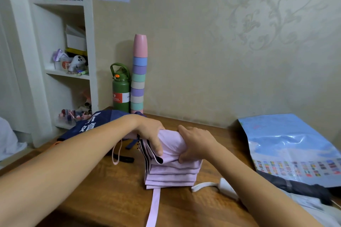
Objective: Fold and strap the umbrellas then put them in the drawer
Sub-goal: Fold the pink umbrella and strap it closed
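the pink umbrella (171, 169) lies on the wooden table (103, 190) right in front of the person, its canopy gathered into flat pleats that stack toward the camera. its long axis runs roughly left to right, under both hands. the left hand (151, 134) grips the left end of the bundle, thumb curled down over the dark-striped edge; the right hand (195, 143) is curled round the fabric just beside it, pinching the upper folds. both hands are on it, touching or nearly so, neither one nearer.

the strap (154, 206) hangs off the near edge of the pleats and trails straight toward the person — below the hands, free, not yet wrapped. the next move, as i judge it, turns on that: one hand must keep the roll tight while the other drops toward the body to catch the strap and bring it round across the long axis.

a navy umbrella (92, 123) lies behind the left forearm — still loose, it seems. a white handle with cord (219, 186) lies just right of the pleats. a blue map (287, 145) covers the table's right side, over something dark. no drawer is in view.
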The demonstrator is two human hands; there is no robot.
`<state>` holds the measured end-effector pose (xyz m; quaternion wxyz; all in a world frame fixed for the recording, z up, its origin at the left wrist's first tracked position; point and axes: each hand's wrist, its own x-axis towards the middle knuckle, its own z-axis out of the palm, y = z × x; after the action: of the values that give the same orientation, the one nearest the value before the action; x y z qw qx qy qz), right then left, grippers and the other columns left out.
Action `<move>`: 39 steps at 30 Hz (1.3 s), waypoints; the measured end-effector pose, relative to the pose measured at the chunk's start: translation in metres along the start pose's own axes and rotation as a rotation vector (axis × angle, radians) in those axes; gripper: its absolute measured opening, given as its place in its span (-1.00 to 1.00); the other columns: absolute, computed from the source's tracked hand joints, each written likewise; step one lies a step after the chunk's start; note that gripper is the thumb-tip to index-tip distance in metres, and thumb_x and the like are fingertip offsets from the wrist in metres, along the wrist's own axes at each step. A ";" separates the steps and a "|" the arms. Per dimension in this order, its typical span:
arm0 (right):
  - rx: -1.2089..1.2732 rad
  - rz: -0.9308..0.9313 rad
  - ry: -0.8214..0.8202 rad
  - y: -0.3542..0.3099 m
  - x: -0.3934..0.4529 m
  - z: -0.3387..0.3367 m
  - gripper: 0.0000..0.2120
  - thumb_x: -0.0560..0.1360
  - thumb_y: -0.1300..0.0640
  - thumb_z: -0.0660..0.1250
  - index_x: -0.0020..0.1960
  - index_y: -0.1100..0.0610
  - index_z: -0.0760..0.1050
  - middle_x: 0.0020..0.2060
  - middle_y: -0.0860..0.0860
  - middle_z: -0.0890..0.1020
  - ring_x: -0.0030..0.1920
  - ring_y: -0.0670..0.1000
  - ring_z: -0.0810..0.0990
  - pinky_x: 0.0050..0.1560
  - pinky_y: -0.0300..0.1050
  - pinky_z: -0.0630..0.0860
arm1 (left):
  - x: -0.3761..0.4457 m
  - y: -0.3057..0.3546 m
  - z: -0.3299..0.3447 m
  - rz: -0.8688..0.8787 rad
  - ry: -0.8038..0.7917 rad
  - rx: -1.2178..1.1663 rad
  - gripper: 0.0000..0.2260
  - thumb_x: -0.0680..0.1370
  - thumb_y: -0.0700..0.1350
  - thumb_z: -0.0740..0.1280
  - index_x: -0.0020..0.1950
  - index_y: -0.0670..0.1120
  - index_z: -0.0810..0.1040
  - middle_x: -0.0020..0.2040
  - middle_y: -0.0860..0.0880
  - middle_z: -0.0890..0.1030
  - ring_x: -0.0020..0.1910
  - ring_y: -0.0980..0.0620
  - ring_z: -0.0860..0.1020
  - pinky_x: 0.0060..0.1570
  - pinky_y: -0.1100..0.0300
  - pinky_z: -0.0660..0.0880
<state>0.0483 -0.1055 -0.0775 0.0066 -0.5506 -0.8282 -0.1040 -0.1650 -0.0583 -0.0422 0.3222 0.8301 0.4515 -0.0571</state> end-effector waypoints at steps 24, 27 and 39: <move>0.613 0.067 -0.372 0.005 0.003 -0.021 -0.36 0.45 -0.42 0.38 0.36 -0.02 0.52 0.23 -0.08 0.59 0.19 -0.01 0.55 0.27 -0.05 0.45 | 0.012 0.008 0.026 0.101 0.309 0.641 -0.66 0.38 0.01 0.54 0.04 0.00 0.49 -0.09 0.01 0.57 -0.11 -0.05 0.54 -0.27 0.07 0.41; 0.466 0.027 -0.200 -0.005 0.006 -0.022 -0.36 0.44 -0.42 0.39 0.34 -0.02 0.52 0.20 -0.05 0.62 0.13 0.02 0.54 0.15 -0.07 0.45 | 0.015 0.008 0.021 0.099 0.255 0.554 -0.56 0.30 0.15 0.58 0.04 0.04 0.51 -0.07 0.03 0.62 -0.08 -0.05 0.59 -0.17 0.01 0.53; 0.052 -0.056 -0.089 -0.008 -0.009 -0.005 -0.37 0.26 -0.34 0.56 0.07 -0.06 0.31 -0.04 -0.05 0.60 -0.13 0.06 0.52 -0.22 -0.05 0.38 | 0.006 -0.005 0.029 0.082 0.142 0.128 -0.38 0.30 0.48 0.48 0.01 -0.04 0.65 -0.16 0.05 0.68 -0.20 0.02 0.58 -0.15 0.07 0.44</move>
<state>0.0445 -0.1175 -0.0749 -0.0189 -0.5309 -0.8452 -0.0577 -0.1598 -0.0695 -0.0696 0.2379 0.8687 0.4342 -0.0136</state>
